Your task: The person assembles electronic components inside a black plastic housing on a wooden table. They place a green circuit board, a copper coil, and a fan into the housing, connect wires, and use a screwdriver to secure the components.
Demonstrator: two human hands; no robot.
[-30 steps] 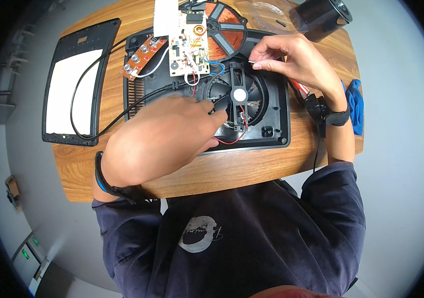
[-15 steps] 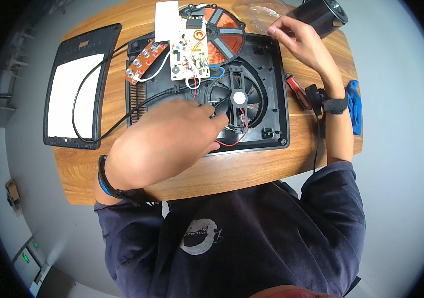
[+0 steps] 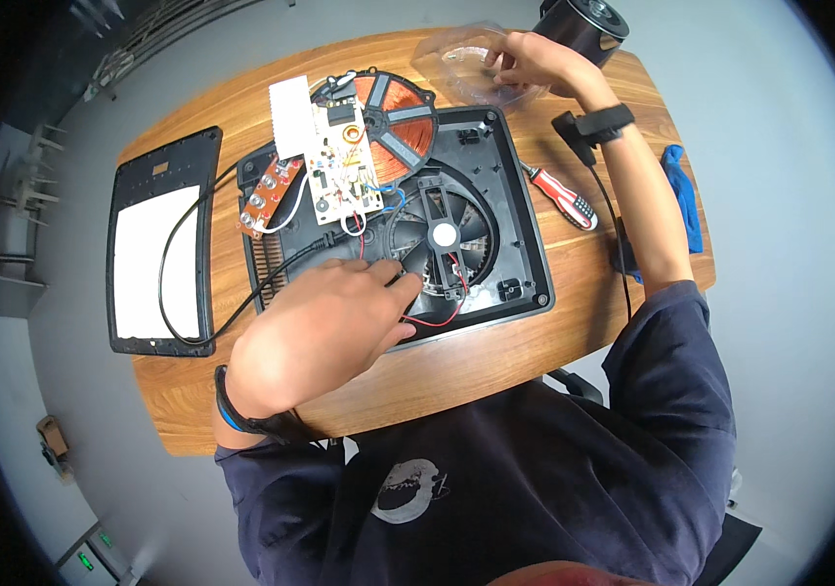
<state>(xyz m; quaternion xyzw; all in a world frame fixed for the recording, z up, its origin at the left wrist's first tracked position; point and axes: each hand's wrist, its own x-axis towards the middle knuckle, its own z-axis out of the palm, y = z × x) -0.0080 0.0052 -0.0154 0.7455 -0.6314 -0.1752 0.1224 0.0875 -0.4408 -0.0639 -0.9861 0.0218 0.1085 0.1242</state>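
A black top panel with a white glass face (image 3: 158, 256) lies at the left end of the wooden table (image 3: 495, 356), apart from the rest; a black cable (image 3: 204, 256) loops across it and runs right into the open black cooker base (image 3: 515, 210); beside the base's left edge sits a small red button board (image 3: 263, 195), and just right of that a pale circuit board (image 3: 339, 168) with a white block at its upper left; behind it lies the copper coil (image 3: 398, 122), tilted partly over the base.

The left hand (image 3: 324, 327) rests on the base's lower left part, fingers curled together with their tips against the rim of the black fan (image 3: 442, 234); whether they pinch anything cannot be told; red wires (image 3: 437, 313) run just beside the fingertips.

Further right, a red-handled screwdriver (image 3: 559, 195) lies on the wood just beside the base; a blue cloth (image 3: 686, 195) lies near the table's right edge.

The right hand (image 3: 525, 61) reaches to the far edge, fingers bent down into a clear plastic dish (image 3: 466, 68); what they grip, if anything, cannot be seen; a dark round container (image 3: 583, 27) stands just behind.
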